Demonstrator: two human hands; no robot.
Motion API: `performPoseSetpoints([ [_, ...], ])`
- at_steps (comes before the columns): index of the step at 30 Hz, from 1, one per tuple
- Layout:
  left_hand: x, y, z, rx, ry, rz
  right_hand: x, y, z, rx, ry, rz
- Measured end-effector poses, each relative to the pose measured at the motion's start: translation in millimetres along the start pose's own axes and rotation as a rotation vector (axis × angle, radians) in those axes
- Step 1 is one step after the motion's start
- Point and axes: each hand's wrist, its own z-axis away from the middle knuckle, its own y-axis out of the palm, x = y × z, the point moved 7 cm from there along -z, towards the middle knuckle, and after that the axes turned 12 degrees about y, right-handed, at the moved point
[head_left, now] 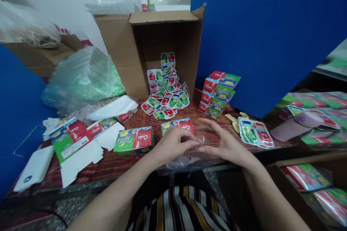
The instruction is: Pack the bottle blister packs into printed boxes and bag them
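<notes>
My left hand (173, 144) and my right hand (222, 140) meet at the table's front edge, fingertips pinched on a clear plastic bag (187, 160) that lies crumpled beneath them. Just behind the hands lies a small red and green Cola/Sprite box (177, 125). A second, assembled box (134, 140) of the same print sits to the left of my left hand. To the right of my right hand rests a small stack of printed blister cards (255, 133).
An open cardboard carton (151, 50) lies on its side at the back, spilling printed cards (165, 94). Stacked boxes (218, 94) stand by a blue partition (265, 36). Flat box blanks (76, 144) and bagged clear trays (84, 75) lie left. Filled packs (311, 177) sit lower right.
</notes>
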Motion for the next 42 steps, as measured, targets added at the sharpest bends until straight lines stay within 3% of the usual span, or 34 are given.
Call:
performPoseSetpoints([
  [4, -9.4, -10.8, 1.5, -0.107, 0.004, -0.228, -1.9, 39.0, -17.8, 0.178, 0.043, -0.249],
  [8, -4.8, -18.6, 7.0, -0.135, 0.014, -0.215, -23.5, 54.2, -16.2, 0.297, 0.078, -0.226],
  [13, 4.7, -22.2, 12.3, -0.182, -0.004, -0.147, -27.2, 58.6, -2.6, 0.478, 0.084, -0.178],
  [20, 3.5, -34.6, 21.2, -0.266, 0.098, 0.060, -39.1, 46.5, 14.9, 0.688, 0.103, -0.130],
  [24, 21.0, -41.1, 40.3, -0.270, 0.050, 0.113, -42.1, 28.2, 18.4, 0.596, 0.039, -0.086],
  [27, 41.5, -32.6, 59.5, -0.211, -0.059, 0.162, -30.8, 19.0, 21.0, 0.484, -0.063, -0.062],
  [30, 52.7, -11.4, 76.7, 0.040, -0.133, 0.108, -20.4, 16.4, 23.9, 0.377, -0.126, -0.070],
  [33, 46.7, 1.3, 85.7, 0.267, -0.113, -0.033, -14.4, 26.9, 28.6, 0.362, -0.152, 0.011],
  [35, 34.5, -2.2, 81.6, 0.232, -0.071, -0.076, -12.3, 39.9, 31.3, 0.363, -0.159, 0.193],
  [38, 16.1, -6.5, 67.3, 0.069, -0.032, -0.044, -6.4, 57.2, 31.4, 0.291, -0.215, 0.487],
  [40, 12.9, 2.3, 58.7, 0.025, -0.057, -0.001, -4.1, 64.6, 28.3, 0.250, -0.228, 0.543],
  [42, 17.6, 19.8, 53.9, 0.057, -0.106, 0.036, -8.3, 67.5, 22.8, 0.244, -0.175, 0.486],
])
